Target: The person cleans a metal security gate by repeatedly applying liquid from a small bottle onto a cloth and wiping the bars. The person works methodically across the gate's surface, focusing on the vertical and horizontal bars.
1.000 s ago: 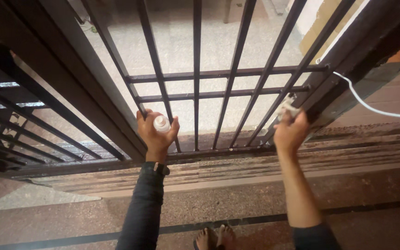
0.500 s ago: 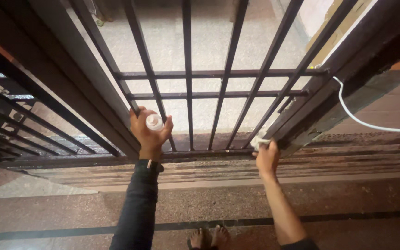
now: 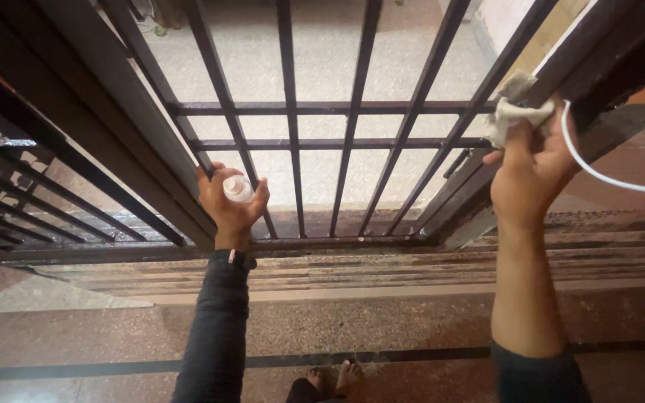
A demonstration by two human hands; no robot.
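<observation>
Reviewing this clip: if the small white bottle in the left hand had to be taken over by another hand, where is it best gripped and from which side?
Grip the small white bottle by its capped top, coming from the camera side. The left hand wraps its lower body, with fingers and thumb on both flanks, and a gate bar stands close behind, so only the top end is free.

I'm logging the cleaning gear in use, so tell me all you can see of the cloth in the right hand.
The cloth is small, pale off-white, soft and crumpled, bunched into a wad. The right hand grips it from below, raised high, and presses it against the dark metal frame at the gate's right edge. A white cable runs just beside it. Its underside is hidden.
</observation>
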